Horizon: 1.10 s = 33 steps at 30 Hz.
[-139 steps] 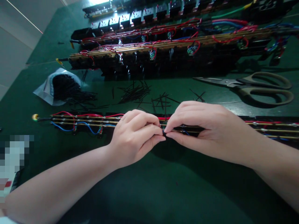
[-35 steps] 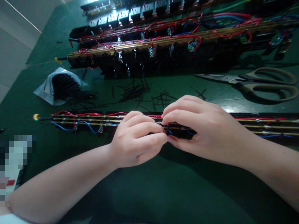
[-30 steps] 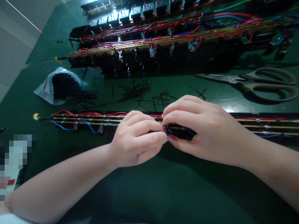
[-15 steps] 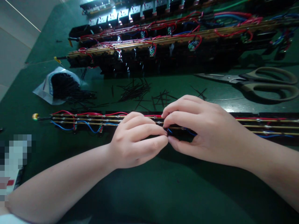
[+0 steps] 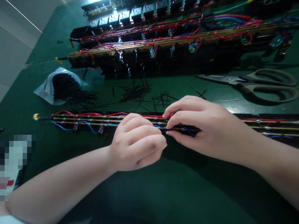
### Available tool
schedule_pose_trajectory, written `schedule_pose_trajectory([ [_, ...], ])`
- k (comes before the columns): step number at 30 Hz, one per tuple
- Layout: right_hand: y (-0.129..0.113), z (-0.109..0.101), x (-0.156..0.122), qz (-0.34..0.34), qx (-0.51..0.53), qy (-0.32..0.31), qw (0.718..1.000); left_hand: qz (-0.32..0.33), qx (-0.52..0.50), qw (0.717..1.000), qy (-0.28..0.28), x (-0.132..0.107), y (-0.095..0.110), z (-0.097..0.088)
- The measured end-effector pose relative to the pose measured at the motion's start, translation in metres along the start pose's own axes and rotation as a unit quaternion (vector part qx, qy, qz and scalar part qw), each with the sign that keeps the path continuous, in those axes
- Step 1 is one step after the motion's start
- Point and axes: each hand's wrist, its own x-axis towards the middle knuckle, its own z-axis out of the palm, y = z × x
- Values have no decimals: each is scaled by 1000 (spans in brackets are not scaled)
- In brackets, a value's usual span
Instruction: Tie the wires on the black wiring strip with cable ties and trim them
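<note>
A long black strip (image 5: 66, 125) lies across the table, carrying thin brass rods (image 5: 112, 118) with red and blue wires along them. My left hand (image 5: 137, 143) is closed just in front of its middle, thumb pressed against the curled index finger; whatever it grips is hidden. Over the same stretch, my right hand (image 5: 198, 121) pinches thumb and index finger together at the front edge of the strip. A blue wire (image 5: 158, 126) runs up to those fingertips, but what lies between them is too small to make out.
Loose black cable ties (image 5: 137, 90) lie behind the strip, and more spill from a clear plastic bag (image 5: 49, 90). Scissors (image 5: 247, 82) rest at the right. Farther back are several wired black assemblies (image 5: 140, 42) on the green table (image 5: 149, 193).
My left hand has drawn its fingers in and pulled slightly away from the right fingertips. My right hand stays almost in place, its thumb now closer to the index finger.
</note>
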Motion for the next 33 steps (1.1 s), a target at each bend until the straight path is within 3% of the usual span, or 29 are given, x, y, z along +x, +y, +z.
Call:
schedule_pose_trajectory([
  [9,-1,-2,0,-20,-6,7,1000,-56,28,998,-28,-5,-2,6],
  [33,-1,1,0,-24,-34,0,999,-92,27,995,-38,-3,-2,3],
])
